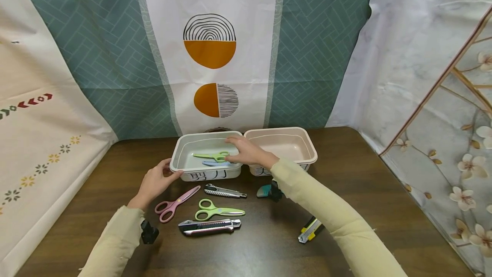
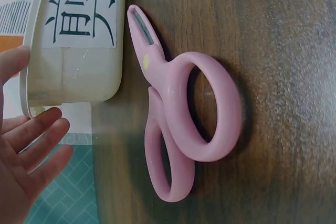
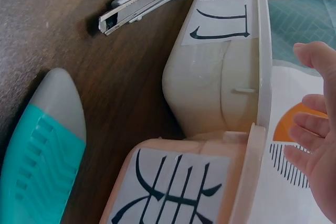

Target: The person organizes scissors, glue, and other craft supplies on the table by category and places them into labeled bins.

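Note:
My left hand (image 1: 155, 183) holds the left front corner of a pale bin (image 1: 238, 175), its thumb at the rim and its fingers round the side. Inside lie green-handled scissors (image 1: 209, 156) and a blue item (image 1: 215, 163), partly covered. My right hand (image 1: 247, 152) hovers over this bin's right side with spread fingers and nothing in them. Just in front of the left hand are pink scissors (image 1: 173, 205). Green scissors (image 1: 219, 210), a slim utility knife (image 1: 224, 191) and a larger black-and-silver one (image 1: 209, 227) lie nearby on the table.
Beside the first bin stands a pinkish bin (image 1: 313, 154) with a character label. A teal-and-grey cutter (image 1: 263, 191) is partly hidden by the right wrist. Close to the right sleeve lies a yellow-and-black utility knife (image 1: 309, 231). Patterned cloth (image 1: 315, 54) hangs behind the table.

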The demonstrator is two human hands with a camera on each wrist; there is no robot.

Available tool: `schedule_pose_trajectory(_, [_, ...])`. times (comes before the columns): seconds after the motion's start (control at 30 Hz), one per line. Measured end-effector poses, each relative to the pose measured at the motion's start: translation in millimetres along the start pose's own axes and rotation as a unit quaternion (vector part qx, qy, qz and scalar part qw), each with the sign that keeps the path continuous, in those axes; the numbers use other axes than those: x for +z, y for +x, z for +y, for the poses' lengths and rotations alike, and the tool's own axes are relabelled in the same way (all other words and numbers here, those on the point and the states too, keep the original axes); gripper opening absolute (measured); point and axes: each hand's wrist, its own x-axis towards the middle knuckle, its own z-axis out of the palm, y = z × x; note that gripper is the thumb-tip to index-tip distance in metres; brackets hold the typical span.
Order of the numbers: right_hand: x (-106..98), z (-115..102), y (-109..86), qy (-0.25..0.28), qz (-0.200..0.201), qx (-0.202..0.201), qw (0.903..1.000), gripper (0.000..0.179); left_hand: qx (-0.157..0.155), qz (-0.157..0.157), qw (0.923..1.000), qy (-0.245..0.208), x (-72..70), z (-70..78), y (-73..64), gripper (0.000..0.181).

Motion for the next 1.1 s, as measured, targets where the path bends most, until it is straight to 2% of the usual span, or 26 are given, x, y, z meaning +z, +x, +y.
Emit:
schedule_pose_trajectory(0.17, [-3,1,-5.5,-0.003,0.006,0.0,1.0,0.062,0.001,0.0,1.0,-0.001,0.1,-0.3,0.2,0.06])
schedule_pose_trajectory(0.4, [-10,-5,-16.5,0.022,0.011,-0.005,0.9997,0.064,0.001,0.0,1.0,-0.001,-0.4,0.7,-0.9,0.06])
schedule_pose_trajectory(0.77, [-17,-9,-34.2,0.006,0.004,-0.038,0.9993,0.064,0.006,0.0,1.0,-0.001,-0.7,1.2,-0.8,0.061])
schedule_pose_trajectory(1.1, [-19,-12,-43.0,-0.002,0.008,-0.048,0.9988,0.063,0.002,0.002,1.0,0.004,0.6,-0.4,-1.1,0.061])
